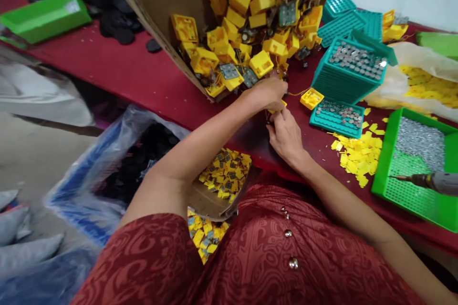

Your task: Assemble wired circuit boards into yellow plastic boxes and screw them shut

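Note:
Over the red table (pixel 246 126), my left hand (pixel 269 91) and my right hand (pixel 286 134) meet, both with fingers closed. Between them shows a sliver of a small yellow plastic housing (pixel 284 104), mostly covered by the fingers. Right of the hands lies another open yellow housing (pixel 312 98), at the edge of a teal tray (pixel 336 126) holding button cells and small metal parts. Directly beyond my left hand, a tipped cardboard box (pixel 157 24) spills yellow housings (pixel 261 64) with circuit boards and thin wires.
Stacked teal trays (pixel 345 76) carry button cells. Loose yellow tabs (pixel 361 155) lie beside a green basket (pixel 411 205) with screws and a power screwdriver (pixel 434 182). Below the table edge, a carton (pixel 211 200) holds yellow pieces. A lined blue crate (pixel 77 205) stands left.

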`<state>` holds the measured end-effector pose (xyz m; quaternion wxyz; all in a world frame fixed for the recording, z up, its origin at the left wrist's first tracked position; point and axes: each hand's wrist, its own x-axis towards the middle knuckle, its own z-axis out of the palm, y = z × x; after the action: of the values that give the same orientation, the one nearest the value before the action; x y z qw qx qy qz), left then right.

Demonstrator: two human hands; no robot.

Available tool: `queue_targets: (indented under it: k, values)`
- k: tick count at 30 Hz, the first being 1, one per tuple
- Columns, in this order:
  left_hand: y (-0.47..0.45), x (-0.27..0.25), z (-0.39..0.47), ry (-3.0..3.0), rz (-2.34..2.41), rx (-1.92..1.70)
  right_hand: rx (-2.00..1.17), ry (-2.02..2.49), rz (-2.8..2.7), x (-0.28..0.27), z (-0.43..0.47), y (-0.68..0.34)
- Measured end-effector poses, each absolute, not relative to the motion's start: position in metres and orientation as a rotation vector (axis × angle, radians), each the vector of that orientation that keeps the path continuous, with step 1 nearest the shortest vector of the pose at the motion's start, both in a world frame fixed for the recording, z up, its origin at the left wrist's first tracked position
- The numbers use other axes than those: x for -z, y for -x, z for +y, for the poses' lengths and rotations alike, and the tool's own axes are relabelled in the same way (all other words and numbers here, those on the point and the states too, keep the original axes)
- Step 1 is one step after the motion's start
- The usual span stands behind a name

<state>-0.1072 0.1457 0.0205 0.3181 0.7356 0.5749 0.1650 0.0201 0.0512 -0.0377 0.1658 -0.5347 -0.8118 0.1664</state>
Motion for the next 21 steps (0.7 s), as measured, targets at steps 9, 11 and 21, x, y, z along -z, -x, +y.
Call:
queue_targets:
  k: [9, 11, 21]
  values:
    - [0.106, -0.047, 0.138, -2.117, 1.562, 0.164, -0.579, 1.464, -2.228, 0.028, 0.046, -0.051]
    - [0.111, -0.049, 0.132, -2.082, 1.588, 0.044, -0.604, 1.422, -2.185, 0.026, 0.042, -0.060]
    - [0.101, -0.073, 0.077, -2.104, 1.692, -0.542, -1.079, 1.337, -1.571, 0.009, 0.047, -0.096]
